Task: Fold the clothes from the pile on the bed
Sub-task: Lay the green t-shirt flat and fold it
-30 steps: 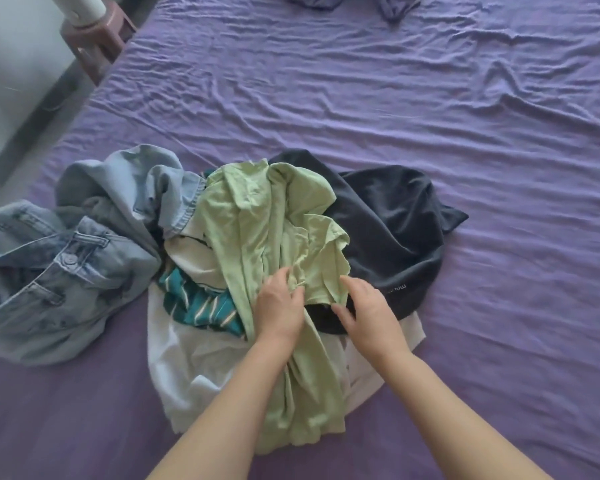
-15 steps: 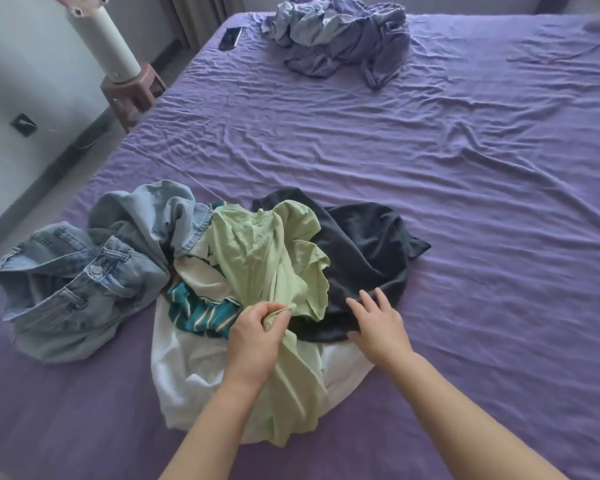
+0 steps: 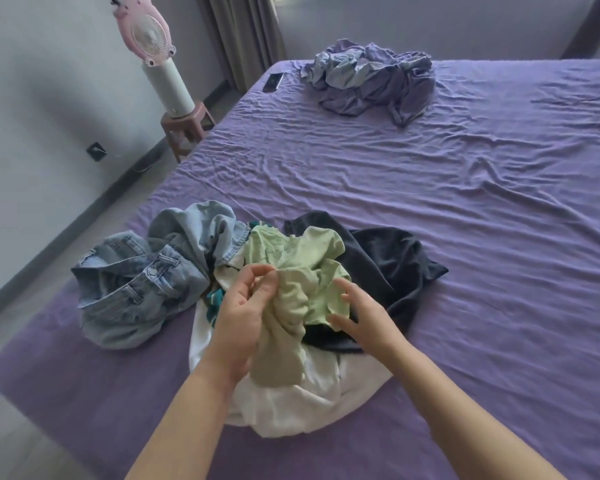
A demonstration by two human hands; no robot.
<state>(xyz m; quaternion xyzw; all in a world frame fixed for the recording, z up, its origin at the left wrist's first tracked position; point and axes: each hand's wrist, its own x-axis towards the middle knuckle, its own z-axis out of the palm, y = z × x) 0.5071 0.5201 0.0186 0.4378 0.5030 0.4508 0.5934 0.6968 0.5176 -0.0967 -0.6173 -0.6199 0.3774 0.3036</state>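
A pile of clothes lies on the purple bed [image 3: 430,209] near its front left corner. On top is a light green shirt [image 3: 302,258]. My left hand [image 3: 243,306] grips a bunched part of that shirt and lifts it off the pile. My right hand [image 3: 364,313] hovers at the shirt's right edge, fingers spread and relaxed, holding nothing. Under the green shirt are a white garment [image 3: 291,400], a dark grey garment [image 3: 388,258] and a teal striped piece [image 3: 213,301]. Light blue jeans [image 3: 132,285] lie at the pile's left.
A crumpled purple sheet [image 3: 371,77] and a dark phone [image 3: 273,82] lie at the bed's far end. Left of the bed, a pink fan [image 3: 146,29] stands on a small brown stool [image 3: 186,128]. The bed's left edge drops to grey floor.
My left hand has gathered the green shirt and raised it off the pile. My right hand came off the dark garment and moved to the shirt's edge. The camera tilted up.
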